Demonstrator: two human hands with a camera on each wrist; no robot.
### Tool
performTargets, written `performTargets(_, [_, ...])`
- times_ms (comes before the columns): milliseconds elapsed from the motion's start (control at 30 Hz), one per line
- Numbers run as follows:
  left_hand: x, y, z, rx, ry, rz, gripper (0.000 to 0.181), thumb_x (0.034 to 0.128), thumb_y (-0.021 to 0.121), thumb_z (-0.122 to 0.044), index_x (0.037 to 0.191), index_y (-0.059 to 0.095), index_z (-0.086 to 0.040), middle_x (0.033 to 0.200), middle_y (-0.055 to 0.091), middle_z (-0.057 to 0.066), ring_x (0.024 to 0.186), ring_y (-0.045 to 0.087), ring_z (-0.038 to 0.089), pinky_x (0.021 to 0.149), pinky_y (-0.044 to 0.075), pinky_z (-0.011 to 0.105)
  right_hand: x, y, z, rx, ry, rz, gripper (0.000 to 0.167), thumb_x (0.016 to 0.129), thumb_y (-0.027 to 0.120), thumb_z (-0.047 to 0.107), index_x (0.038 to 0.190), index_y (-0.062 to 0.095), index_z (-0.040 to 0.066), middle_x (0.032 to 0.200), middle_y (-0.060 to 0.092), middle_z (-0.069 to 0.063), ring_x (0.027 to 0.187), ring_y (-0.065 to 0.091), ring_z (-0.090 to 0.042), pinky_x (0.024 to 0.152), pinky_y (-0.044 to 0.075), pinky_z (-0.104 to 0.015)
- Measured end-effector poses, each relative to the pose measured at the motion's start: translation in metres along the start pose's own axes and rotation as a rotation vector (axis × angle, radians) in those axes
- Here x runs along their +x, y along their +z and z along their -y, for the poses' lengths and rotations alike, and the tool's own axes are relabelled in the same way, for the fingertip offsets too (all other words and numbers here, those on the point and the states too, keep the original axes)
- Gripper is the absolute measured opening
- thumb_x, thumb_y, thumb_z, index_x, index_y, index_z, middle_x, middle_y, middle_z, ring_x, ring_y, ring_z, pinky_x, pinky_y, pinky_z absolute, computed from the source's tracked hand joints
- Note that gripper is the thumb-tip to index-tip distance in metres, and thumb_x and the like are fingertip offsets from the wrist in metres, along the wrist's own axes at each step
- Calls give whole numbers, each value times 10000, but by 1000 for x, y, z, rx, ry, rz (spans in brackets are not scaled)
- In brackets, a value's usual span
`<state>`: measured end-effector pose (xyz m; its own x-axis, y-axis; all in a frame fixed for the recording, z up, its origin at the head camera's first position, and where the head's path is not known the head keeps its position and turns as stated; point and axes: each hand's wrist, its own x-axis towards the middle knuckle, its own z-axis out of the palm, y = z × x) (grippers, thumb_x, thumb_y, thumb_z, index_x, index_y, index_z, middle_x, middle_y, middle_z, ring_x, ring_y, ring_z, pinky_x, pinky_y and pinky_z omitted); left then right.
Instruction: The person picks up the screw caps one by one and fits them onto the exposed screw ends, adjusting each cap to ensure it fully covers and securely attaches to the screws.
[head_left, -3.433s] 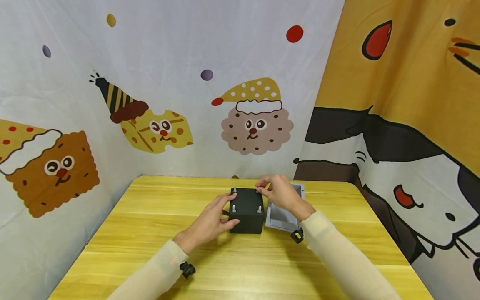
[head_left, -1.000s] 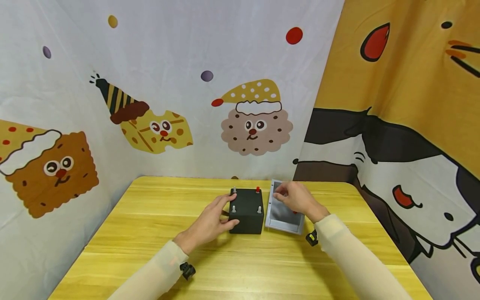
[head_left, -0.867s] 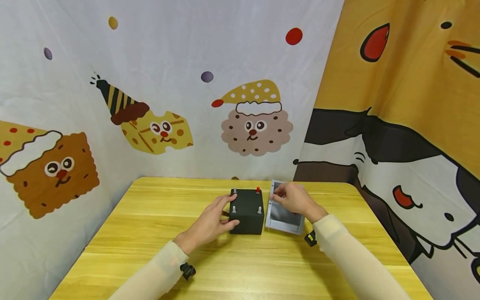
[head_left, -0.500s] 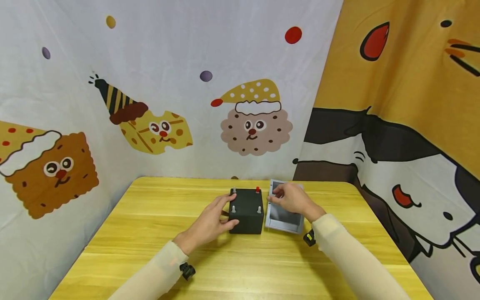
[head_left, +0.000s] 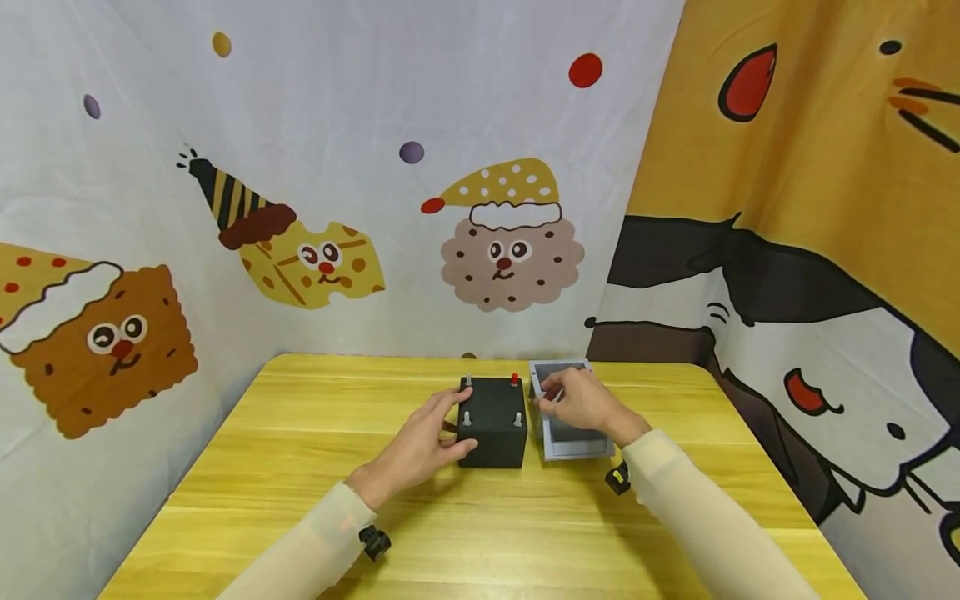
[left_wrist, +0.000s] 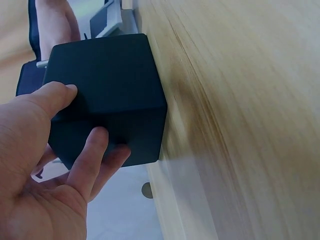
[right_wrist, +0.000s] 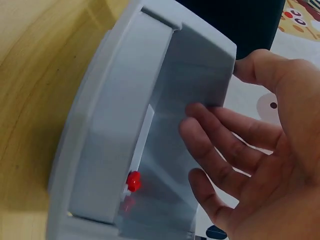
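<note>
A black box [head_left: 491,446] stands on the table with upright grey posts [head_left: 467,419] near its top corners. A small red knob [head_left: 514,379] sits on the back right post. My left hand [head_left: 416,442] holds the box at its left side, thumb on one face and fingertips on another in the left wrist view. My right hand [head_left: 585,404] grips the left wall of a grey tray [head_left: 579,451], thumb outside and fingers inside. Another lobed red knob [right_wrist: 134,181] lies in the tray, seen in the right wrist view; in the head view it is hidden.
The yellow wooden table [head_left: 450,542] reaches toward me from the box and tray. A printed cloth [head_left: 337,100] hangs behind its back edge, and a yellow-and-black cartoon cloth [head_left: 750,183] hangs at the right.
My right hand has left the box's back right corner, where a red knob now shows, and moved to the tray. The tray has just turned, its far end shifting left. The left hand has stayed.
</note>
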<state>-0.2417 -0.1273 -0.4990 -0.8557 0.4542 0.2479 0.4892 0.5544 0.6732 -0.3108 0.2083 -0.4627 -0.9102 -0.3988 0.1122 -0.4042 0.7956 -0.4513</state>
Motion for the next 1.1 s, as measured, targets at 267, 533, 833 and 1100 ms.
performTargets(267, [0,-2,2,-6,11,-1,831,1117,837,-305,1816,412,-160,1795,472,217,1155,833,292,904,723,269,-3,-4,0,36,-16,68,310,1044,843,192,1302,857,19,1103,877,-40,937,785,-117,822,693,-340])
performTargets(533, [1,-3,2,-2,17,-3,836,1115,839,-298,1818,410,-152,1799,471,214,1150,835,289,904,723,268,-3,-10,3,36,-33,83,285,1067,821,191,1302,862,35,1101,874,-34,856,722,-91,748,636,-295])
performTargets(833, [1,-3,3,4,14,-9,836,1114,841,-294,1817,410,-152,1795,474,215,1140,835,289,898,724,271,3,-19,1,-51,-13,-74,175,1073,835,139,1216,888,52,1099,874,-56,904,759,-143,769,660,-351])
performTargets(1100, [1,0,3,-33,11,4,830,1113,843,-289,1813,418,-155,1793,471,218,1209,816,325,929,727,297,2,-13,-7,-227,3,-185,150,1017,900,158,1157,910,104,1305,781,-190,1193,732,-423,945,649,-602])
